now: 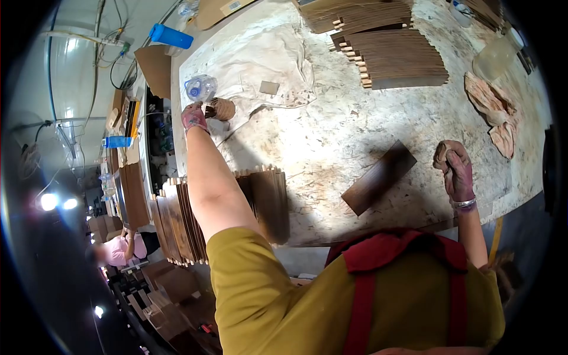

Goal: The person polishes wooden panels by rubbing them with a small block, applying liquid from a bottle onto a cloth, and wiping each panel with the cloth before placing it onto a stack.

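Stretched out to the table's far left, my left hand (194,117) is stained and has its fingers closed at the dark end of a small tan, ribbed object (222,109). A clear plastic container with a blue part (201,87) stands just beyond. My right hand (455,168) is held over the right side, its fingers curled round a small crumpled cloth. Between the hands, a dark brown wooden board (380,177) lies at a slant on the stained table (307,142). What exactly the left fingers grip is hard to see.
Brown slats stand in a row (177,222) at the near left edge; more lie stacked (402,56) at the back. A white cloth (266,59) bears a small square piece (268,87). A pinkish rag (491,106) and a jar (496,58) are right. A person (121,249) is far left.
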`<state>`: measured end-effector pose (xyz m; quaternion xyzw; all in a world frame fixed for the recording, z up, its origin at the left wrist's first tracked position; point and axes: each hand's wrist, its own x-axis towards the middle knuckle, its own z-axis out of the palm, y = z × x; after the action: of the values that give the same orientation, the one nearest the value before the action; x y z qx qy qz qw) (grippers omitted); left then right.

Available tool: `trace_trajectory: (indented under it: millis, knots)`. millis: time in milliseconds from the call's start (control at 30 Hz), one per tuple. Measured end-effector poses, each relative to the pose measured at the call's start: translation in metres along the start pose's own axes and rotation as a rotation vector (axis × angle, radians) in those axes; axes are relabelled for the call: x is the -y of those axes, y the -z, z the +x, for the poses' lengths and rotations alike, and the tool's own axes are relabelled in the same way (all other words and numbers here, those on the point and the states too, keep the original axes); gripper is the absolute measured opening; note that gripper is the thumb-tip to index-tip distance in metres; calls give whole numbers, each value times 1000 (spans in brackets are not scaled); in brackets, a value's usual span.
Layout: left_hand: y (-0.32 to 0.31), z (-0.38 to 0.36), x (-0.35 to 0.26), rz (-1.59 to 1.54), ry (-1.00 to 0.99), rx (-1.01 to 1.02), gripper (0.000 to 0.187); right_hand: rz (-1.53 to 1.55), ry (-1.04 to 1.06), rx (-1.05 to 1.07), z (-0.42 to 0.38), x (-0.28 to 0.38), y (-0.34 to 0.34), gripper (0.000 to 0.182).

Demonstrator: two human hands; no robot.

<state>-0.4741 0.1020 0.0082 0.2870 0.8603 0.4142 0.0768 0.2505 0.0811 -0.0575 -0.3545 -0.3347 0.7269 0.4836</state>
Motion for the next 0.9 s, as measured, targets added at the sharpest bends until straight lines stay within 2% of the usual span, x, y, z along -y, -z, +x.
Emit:
trace_trajectory:
  millis: [33,100,300,400,500,533,600,667,767,800,900]
  knots:
    - [3,4,1,12,38,4,18,0,5,13,1,0,-1,26]
    - [17,7,4,316,-117,91,25,-2,14,32,1,1,-1,25]
    - [23,25,21,526,-189,105,29,-15,27,13,0,3,-7,26]
    - [18,28,30,139,-116,86,26,-3,25,23,0,3,-6,27]
    - [6,20,25,-5,-27,51,23,5,32,15,0,1,-6,28]
    - [4,25,39,113,-179,88,23,6,37,10,0,1,-7,27]
    - [-11,33,68,502,-221,12,24,16,35,23,0,2,-9,28]
    - [-17,36,72,572,-173,-25,25,14,35,25,1,3,-8,28]
    - [-21,36,63,206,29,-10,27,11,32,11,0,2,-6,28]
    - [-17,10,27,69,35,-47,26,23,29,13,0,3,-7,28]
    - [-5,18,16,-39,59,-98,23,13,26,1,0,0,-4,28]
